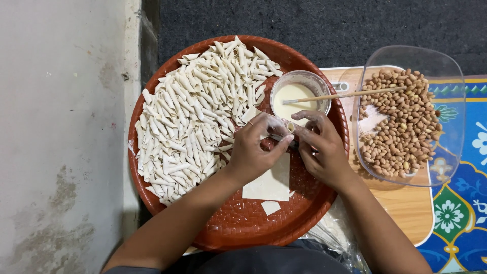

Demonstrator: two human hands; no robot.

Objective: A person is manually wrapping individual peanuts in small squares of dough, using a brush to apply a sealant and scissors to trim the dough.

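Over a round red-brown tray [238, 223], my left hand [256, 152] and my right hand [322, 147] meet and together pinch a small rolled dough wrapper [290, 127]. Its open end faces up between my fingertips. A large heap of finished rolled dough cones [195, 116] fills the tray's left half. Flat square dough sheets [271, 185] lie under my hands, with a small dough scrap [270, 207] below them. A small bowl of pale paste [299, 96] sits at the tray's upper right, just above my fingers.
A clear plastic container of peanuts [401, 122] stands to the right on a wooden board [406, 208], with a thin stick [345, 95] spanning from it into the paste bowl. A patterned blue mat [461, 213] lies at right, a pale wall [56, 137] at left.
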